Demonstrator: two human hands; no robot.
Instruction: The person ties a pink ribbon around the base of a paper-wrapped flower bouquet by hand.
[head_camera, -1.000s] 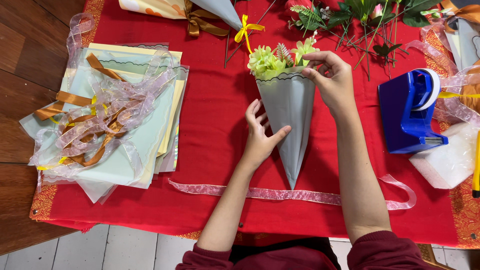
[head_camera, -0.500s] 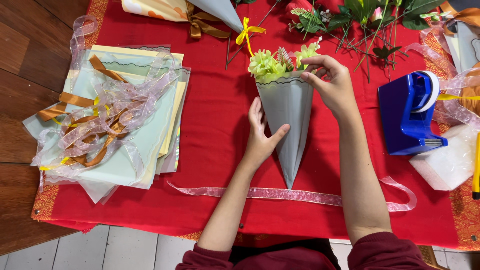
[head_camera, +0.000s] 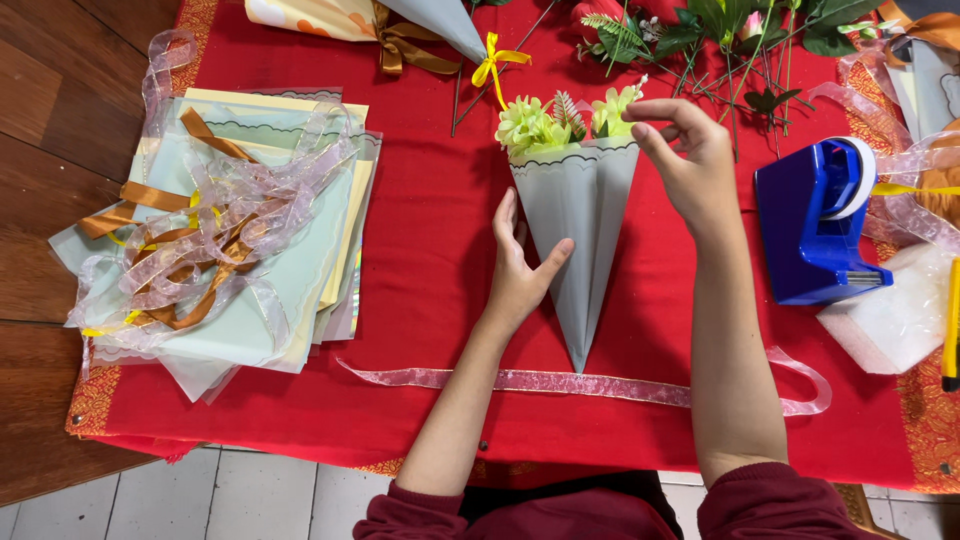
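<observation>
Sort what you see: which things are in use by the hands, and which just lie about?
In use: left hand, right hand, grey paper cone, green flowers.

Lying about: blue tape dispenser, ribbon tangle, paper stack, sheer ribbon strip.

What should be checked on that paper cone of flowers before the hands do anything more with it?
1. Left hand steadies the grey paper cone: ok, thumb lies on its side.
2. Right hand at the cone's open top: ok, fingers are at the rim.
3. Green flowers seated inside: ok, they poke out of the top.
4. Cone's seam fixed shut: cannot tell.
5. Sheer ribbon within reach: ok, it lies flat just below the tip.
6. Blue tape dispenser nearby: ok, beside the right forearm.
</observation>
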